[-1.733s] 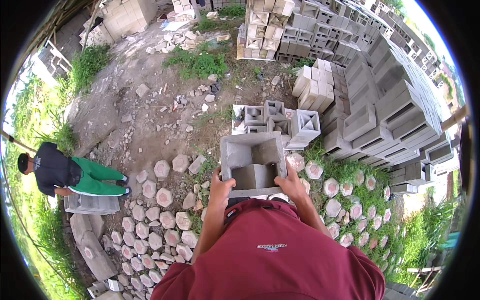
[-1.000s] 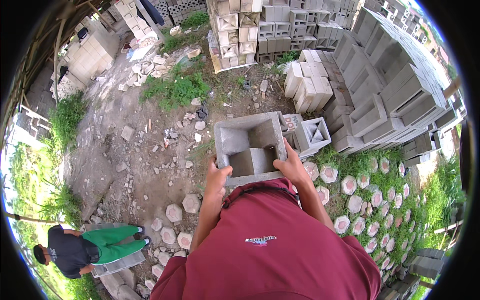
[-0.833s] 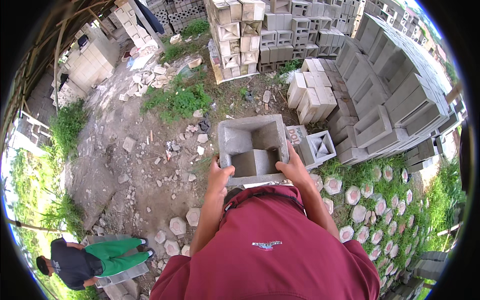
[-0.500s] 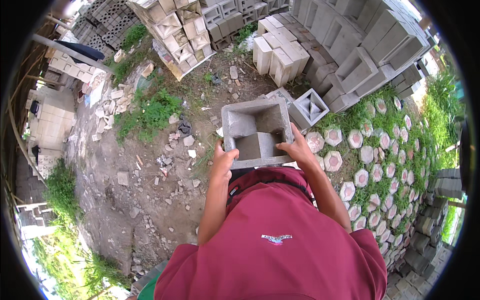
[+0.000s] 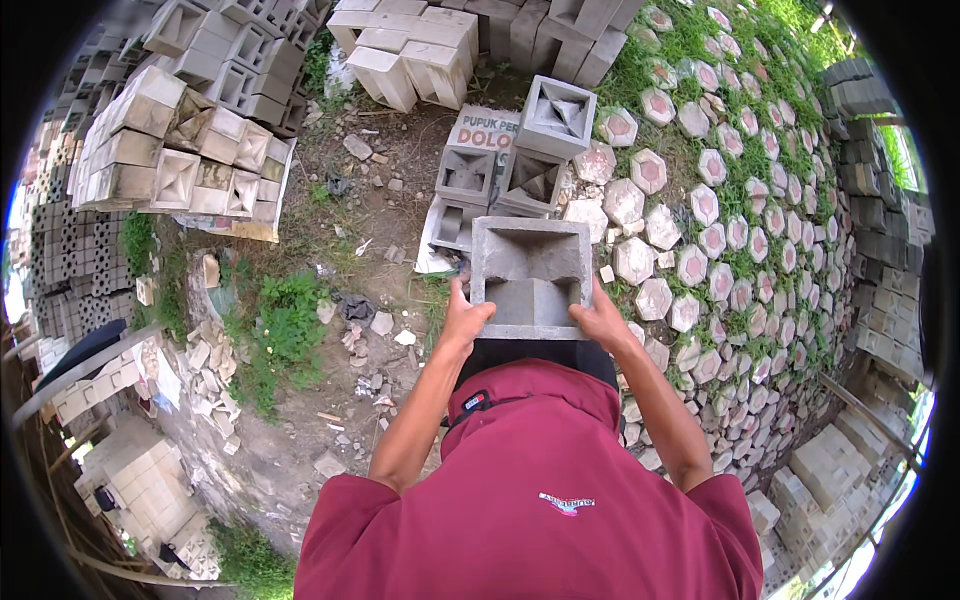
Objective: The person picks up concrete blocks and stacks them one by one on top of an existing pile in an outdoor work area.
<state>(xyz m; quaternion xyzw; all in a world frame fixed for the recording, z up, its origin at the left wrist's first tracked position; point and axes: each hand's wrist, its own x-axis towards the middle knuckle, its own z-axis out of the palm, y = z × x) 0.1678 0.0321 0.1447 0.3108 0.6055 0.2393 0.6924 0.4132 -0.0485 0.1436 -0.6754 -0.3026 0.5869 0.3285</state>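
Observation:
Between my hands, in front of my waist, I hold a grey concrete block (image 5: pixel 532 250) with a square rim and a hollow of slanted faces. My left hand (image 5: pixel 466 318) grips its left side, thumb over the near left corner. On the right side my right hand (image 5: pixel 600 318) is closed the same way. Just beyond the held block stand similar blocks: a lighter one (image 5: pixel 558 116) on top, a darker one (image 5: pixel 530 180) below it, and another (image 5: pixel 466 174) to the left. They rest on or beside a printed sack (image 5: pixel 486 128).
Hexagonal pavers (image 5: pixel 648 172) set in grass cover the ground at right. Stacked pale blocks (image 5: pixel 190 140) stand at far left, more blocks (image 5: pixel 410 50) at the back. Weeds (image 5: pixel 290 340) and rubble (image 5: pixel 212 370) lie on the dirt at left. A pole (image 5: pixel 85 372) crosses the left edge.
My view and body have turned to the right, bringing the small group of blocks on the sack into sight ahead. Both hands keep their hold on the concrete block, which sits more level.

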